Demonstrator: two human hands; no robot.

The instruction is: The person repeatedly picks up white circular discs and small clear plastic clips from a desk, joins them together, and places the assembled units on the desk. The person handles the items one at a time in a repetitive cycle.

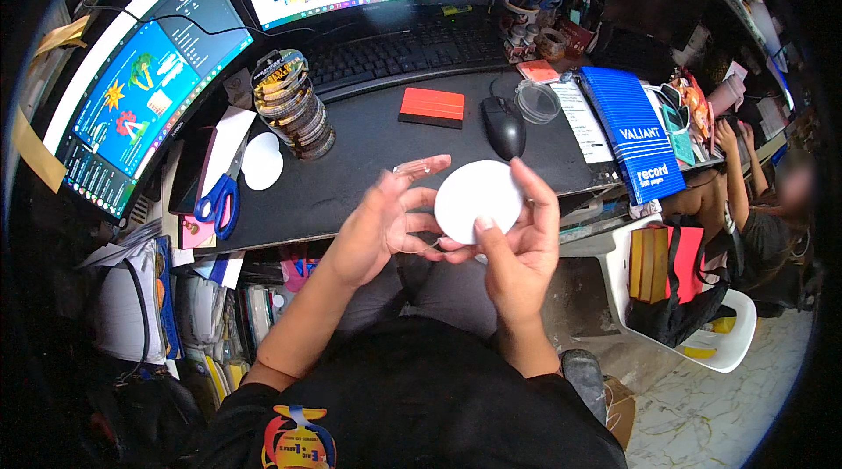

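A plain white round disc (479, 202) is gripped in my right hand (519, 245), with the thumb on its front and the fingers behind and along its right edge. To its left, my left hand (377, 223) is raised with curved fingers around a clear plastic piece (424, 166). Glare and a thin curved edge are most of what shows of that piece. The fingertips of both hands come close together below the white disc. More white discs (263, 162) lie on the desk at the left, partly overlapping.
On the dark desk (368, 145) stand a tall stack of round items (294, 110), a red-and-black squeegee card (431, 107), a black mouse (503, 127) and clear round plastic pieces (538, 102). Blue scissors (219, 203) lie left, a blue record book (627, 136) right. Another person (763, 223) sits far right.
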